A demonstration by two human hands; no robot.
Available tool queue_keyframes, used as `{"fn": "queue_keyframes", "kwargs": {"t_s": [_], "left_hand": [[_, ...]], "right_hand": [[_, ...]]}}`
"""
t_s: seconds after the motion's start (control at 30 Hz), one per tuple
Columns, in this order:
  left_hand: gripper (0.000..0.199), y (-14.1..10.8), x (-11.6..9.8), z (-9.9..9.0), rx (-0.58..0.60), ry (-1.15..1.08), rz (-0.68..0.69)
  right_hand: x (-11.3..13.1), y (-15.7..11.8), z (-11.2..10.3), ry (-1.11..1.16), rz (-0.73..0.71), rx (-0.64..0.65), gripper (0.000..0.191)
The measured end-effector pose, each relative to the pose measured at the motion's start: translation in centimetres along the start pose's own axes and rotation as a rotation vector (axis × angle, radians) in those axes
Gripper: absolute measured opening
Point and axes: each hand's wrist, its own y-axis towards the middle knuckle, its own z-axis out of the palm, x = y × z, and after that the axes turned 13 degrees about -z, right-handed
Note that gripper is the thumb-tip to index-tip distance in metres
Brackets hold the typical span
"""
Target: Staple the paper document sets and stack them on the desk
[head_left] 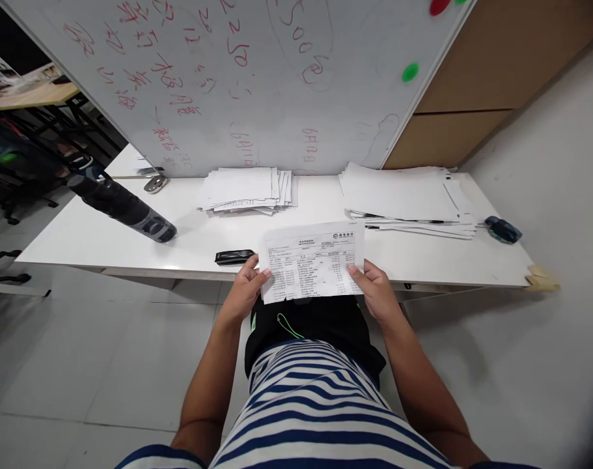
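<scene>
A printed paper point(312, 262) with rows of text and a logo at its upper right is held up at the desk's front edge. My left hand point(246, 288) pinches its left edge, thumb on the front. On its right edge, my right hand point(375, 290) grips it the same way. Just beyond my left hand lies a black stapler point(234, 256). A stack of papers point(242, 189) rests behind, left of centre, and a wider pile of papers point(398, 193) lies to the right.
On the white desk point(193, 228), a dark bottle point(123, 208) stands at the left, with a small grey object point(155, 184) behind it. A whiteboard point(276, 85) with red writing rises at the back. Dark sunglasses point(503, 230) lie near the right end.
</scene>
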Motion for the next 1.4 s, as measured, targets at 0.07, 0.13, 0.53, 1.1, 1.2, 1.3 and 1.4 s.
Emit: {"fn": "queue_keyframes", "kwargs": {"t_s": [0.07, 0.13, 0.53, 1.1, 1.2, 1.3, 1.4], "left_hand": [[0.048, -0.1, 0.2, -0.3, 0.005, 0.008, -0.026], [0.046, -0.3, 0.2, -0.3, -0.005, 0.017, -0.034], [0.049, -0.7, 0.8, -0.7, -0.016, 0.015, -0.069], [0.059, 4.8, 2.0, 0.5, -0.412, 1.113, 0.363], [0.051, 5.6, 3.5, 0.0, -0.415, 1.248, 0.469], [0.049, 5.8, 4.3, -0.6, -0.442, 1.332, 0.508], [0.047, 5.8, 4.5, -1.0, -0.466, 1.361, 0.551]], "right_hand": [[0.1, 0.0, 0.0, 0.012, -0.002, -0.004, 0.045], [0.3, -0.1, -0.1, 0.010, -0.008, 0.001, 0.045], [-1.0, 0.2, 0.4, -0.025, 0.015, 0.011, 0.046], [-1.3, 2.7, 1.4, -0.956, -0.159, -0.013, 0.044], [-2.1, 2.6, 1.1, -1.066, -0.165, 0.020, 0.041], [-2.8, 2.7, 0.3, -1.110, -0.180, -0.022, 0.040], [-3.6, 3.2, -0.7, -1.122, -0.261, -0.106, 0.039]]}}
